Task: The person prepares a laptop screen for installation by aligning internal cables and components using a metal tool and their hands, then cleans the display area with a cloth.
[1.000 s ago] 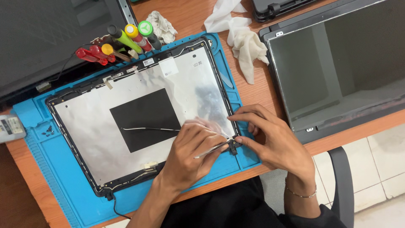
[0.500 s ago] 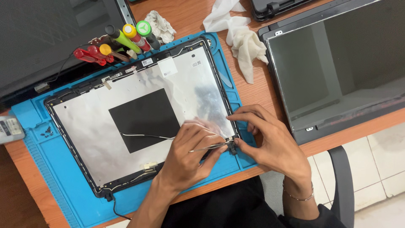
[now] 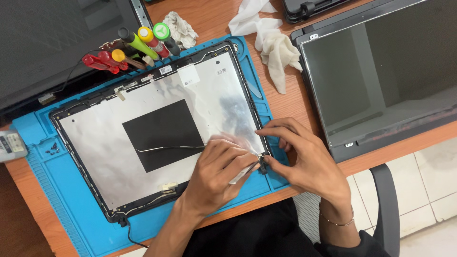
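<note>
Looking down from my head camera, I have the laptop lid shell point(image 3: 157, 138) lying flat on the blue mat point(image 3: 43, 176), filling the middle of the frame. My left hand point(image 3: 214, 173) and right hand point(image 3: 304, 159) meet at its lower right corner, both sets of fingers pinched closed on a small black hinge piece point(image 3: 261, 164). The shell looks thin, light and bendy, so I judge holding by the rim safest. Screwdrivers point(image 3: 128, 47) stand at upper left.

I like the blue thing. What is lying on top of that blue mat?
On the blue rubber mat lies a black-framed silvery laptop lid. Both hands cover its near corner.
</note>
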